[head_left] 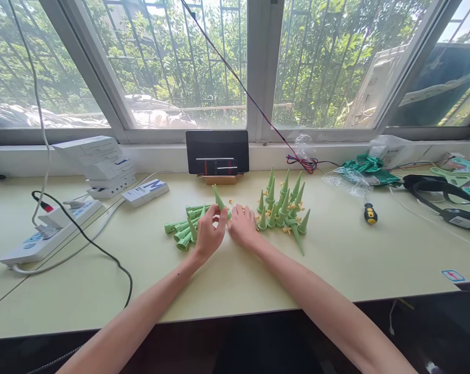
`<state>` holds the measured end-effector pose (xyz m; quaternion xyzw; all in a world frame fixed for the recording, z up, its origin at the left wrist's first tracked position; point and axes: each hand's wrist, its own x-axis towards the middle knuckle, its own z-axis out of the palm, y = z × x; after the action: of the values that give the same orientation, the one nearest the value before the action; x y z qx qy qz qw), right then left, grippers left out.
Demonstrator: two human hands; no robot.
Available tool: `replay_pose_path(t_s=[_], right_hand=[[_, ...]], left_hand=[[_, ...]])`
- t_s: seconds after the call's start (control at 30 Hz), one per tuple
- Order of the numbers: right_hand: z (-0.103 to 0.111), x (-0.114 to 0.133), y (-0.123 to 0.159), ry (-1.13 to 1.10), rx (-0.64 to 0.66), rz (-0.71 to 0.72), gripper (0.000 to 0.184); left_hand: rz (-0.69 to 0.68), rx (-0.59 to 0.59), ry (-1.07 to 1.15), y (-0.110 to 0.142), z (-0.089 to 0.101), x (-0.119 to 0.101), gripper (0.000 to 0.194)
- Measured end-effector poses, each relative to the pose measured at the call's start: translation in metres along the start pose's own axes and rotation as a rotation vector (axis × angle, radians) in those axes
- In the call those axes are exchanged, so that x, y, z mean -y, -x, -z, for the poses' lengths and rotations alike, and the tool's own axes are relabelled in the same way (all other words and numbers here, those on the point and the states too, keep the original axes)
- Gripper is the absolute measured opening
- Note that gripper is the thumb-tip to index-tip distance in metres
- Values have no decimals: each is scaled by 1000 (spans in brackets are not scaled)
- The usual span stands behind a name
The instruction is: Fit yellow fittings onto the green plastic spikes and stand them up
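My left hand [210, 231] pinches a green plastic plant-watering spike [218, 198], a pointed cone held upright with its tip up. Close beside it, my right hand [242, 227] reaches down to the table with fingers curled together; its fingertips and anything in them are hidden. Small orange-yellow pieces [230, 201] lie around the fingers. To the left is a pile of green ribbed tubes [183, 243], with another green cone [192, 231] standing beside my left wrist. Right of my hands, several green cones [283, 206] stand point up among yellow pieces, and one lies tipped over.
A dark tablet [217, 148] on a stand is at the back. White boxes [108, 169] and a power strip [51, 234] with cables are left. A screwdriver [370, 213], green plastic packaging [369, 170] and a black headset strap [445, 200] lie right.
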<state>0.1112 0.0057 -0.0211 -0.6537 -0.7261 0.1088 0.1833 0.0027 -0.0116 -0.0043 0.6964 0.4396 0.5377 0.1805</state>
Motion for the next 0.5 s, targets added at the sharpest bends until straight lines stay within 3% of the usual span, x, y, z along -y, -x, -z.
replay_pose_path(t_s=[0.27,0.4,0.5], right_hand=[[3,7,15,-118,15,66,50],[7,9,2,-71,-69,102,42],[13,10,-17,-6,7,92,44]], left_hand=[[-3,-33,5,0,1,-2,24],[5,-59,26,1,2,-2,24],[9,-74,23,1,3,-2,25]])
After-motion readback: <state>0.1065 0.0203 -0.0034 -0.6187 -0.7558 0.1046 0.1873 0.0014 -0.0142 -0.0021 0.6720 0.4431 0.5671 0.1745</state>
